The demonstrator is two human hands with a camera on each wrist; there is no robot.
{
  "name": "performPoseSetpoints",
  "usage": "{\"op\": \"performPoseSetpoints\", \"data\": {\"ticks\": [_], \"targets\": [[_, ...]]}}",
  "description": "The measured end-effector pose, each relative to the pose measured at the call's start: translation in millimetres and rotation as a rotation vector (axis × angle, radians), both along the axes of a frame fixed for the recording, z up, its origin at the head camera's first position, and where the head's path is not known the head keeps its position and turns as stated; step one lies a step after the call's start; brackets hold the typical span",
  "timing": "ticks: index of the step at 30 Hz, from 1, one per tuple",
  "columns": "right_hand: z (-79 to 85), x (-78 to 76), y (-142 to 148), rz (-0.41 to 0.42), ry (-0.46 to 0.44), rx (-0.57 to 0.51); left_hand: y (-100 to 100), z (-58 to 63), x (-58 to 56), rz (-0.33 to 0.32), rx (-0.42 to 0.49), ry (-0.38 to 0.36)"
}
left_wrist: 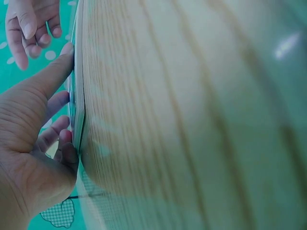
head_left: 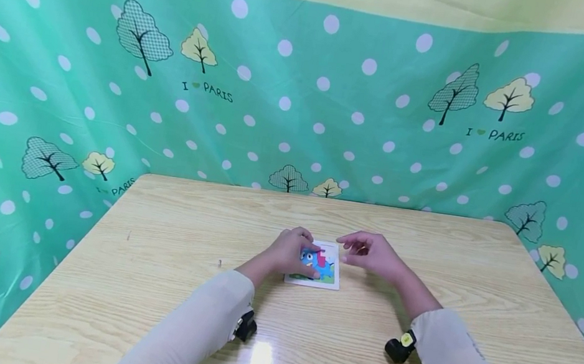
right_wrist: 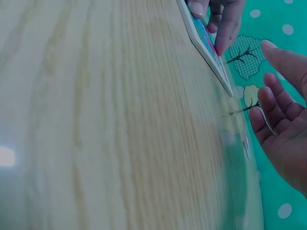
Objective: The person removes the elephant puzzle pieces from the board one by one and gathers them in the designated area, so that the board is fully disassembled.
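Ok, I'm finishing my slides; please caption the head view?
The left hand rests on a picture board on a table, the right hand beside it.

Worktop: wide passage left of the left arm, likewise right of the right arm. Lane between the sleeves: room up to the board's near edge, narrowed by two wrist cameras. Left hand: covers the board's left part. Right hand: just beside its right edge. Curtain: bounds the far edge.
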State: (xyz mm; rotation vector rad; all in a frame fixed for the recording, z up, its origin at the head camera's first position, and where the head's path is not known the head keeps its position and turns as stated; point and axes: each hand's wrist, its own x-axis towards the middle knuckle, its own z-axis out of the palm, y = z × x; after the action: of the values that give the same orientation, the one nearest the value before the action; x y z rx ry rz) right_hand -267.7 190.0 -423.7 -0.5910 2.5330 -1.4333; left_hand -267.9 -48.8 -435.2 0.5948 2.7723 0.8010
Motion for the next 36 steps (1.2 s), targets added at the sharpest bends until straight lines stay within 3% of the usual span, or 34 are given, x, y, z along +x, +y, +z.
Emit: {"op": "performPoseSetpoints", "data": {"ticks": [23,36], "targets": [[-10.0,-1.0,-13.6,0.104,0.023,0.061,-1.2,-0.5,-1.2,-0.021,-0.005,0.015],[-12.9,-1.8,-17.1,0.075,0.034,0.176,-1.4,-0.9,-1.7,-0.029,-0.003,0.02]]}}
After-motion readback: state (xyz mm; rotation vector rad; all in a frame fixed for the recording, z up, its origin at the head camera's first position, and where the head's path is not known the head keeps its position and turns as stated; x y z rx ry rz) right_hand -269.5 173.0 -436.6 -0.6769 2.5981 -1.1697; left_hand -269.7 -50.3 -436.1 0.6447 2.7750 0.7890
